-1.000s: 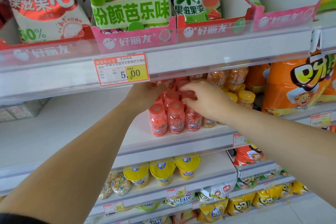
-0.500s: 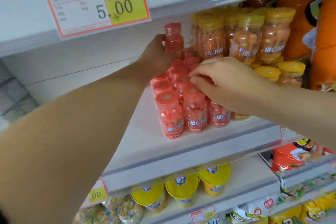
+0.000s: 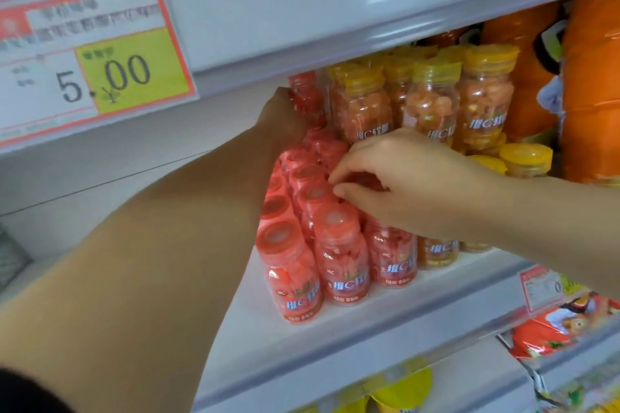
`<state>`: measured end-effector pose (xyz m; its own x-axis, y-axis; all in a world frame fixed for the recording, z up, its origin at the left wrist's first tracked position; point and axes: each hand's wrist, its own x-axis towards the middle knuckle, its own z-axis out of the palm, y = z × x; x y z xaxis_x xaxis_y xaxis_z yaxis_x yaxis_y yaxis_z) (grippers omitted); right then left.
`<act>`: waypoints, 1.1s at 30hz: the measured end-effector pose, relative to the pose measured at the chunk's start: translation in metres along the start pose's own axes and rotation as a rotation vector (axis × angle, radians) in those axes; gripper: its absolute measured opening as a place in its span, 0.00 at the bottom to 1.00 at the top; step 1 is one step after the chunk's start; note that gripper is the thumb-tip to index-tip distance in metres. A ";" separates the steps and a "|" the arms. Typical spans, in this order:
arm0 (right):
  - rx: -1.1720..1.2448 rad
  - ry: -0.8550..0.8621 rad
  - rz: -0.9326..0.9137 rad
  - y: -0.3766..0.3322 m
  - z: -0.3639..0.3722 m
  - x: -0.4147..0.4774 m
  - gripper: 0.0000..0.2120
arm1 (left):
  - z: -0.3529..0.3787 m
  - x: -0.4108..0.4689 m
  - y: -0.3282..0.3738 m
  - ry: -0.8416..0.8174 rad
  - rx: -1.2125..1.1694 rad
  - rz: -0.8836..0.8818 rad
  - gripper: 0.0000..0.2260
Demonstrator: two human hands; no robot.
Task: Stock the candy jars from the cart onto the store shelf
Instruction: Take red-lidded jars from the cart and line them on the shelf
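Several red candy jars (image 3: pixel 340 258) stand in tight rows on the white shelf (image 3: pixel 302 342). One more red jar (image 3: pixel 303 94) is raised on a second tier at the back, and my left hand (image 3: pixel 281 119) grips it from the left side. My right hand (image 3: pixel 399 178) reaches in from the right with fingers curled down onto the lids in the middle of the red rows; what its fingertips hold is hidden. Yellow-lidded orange candy jars (image 3: pixel 426 104) stand stacked right beside the red ones.
The shelf above carries a price tag (image 3: pixel 90 60) reading 5.00 and hangs low over the jars. Orange snack bags (image 3: pixel 590 84) fill the right end. Yellow-lidded cups (image 3: pixel 402 389) and red snack bags (image 3: pixel 550 329) sit on lower shelves. Bare shelf lies left of my left arm.
The view has moved closer to the shelf. My left hand still holds the raised red jar at the back; my right hand has stayed on the red lids, fingers shifting slightly.
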<state>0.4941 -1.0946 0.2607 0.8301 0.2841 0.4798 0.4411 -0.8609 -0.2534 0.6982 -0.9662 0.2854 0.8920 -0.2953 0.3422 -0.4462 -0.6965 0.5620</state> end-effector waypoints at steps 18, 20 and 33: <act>0.040 0.017 -0.025 0.002 0.003 -0.002 0.11 | 0.009 0.004 -0.006 0.056 -0.014 -0.031 0.30; 0.033 0.015 -0.024 0.001 0.003 -0.002 0.12 | 0.007 0.002 -0.005 0.048 -0.019 -0.040 0.33; -0.070 -0.001 -0.025 -0.004 0.000 -0.004 0.10 | -0.022 -0.051 0.010 -0.021 0.138 -0.011 0.27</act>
<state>0.4893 -1.0923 0.2600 0.8195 0.3063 0.4843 0.4369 -0.8809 -0.1822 0.6469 -0.9438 0.2899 0.8989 -0.2995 0.3198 -0.4231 -0.7827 0.4564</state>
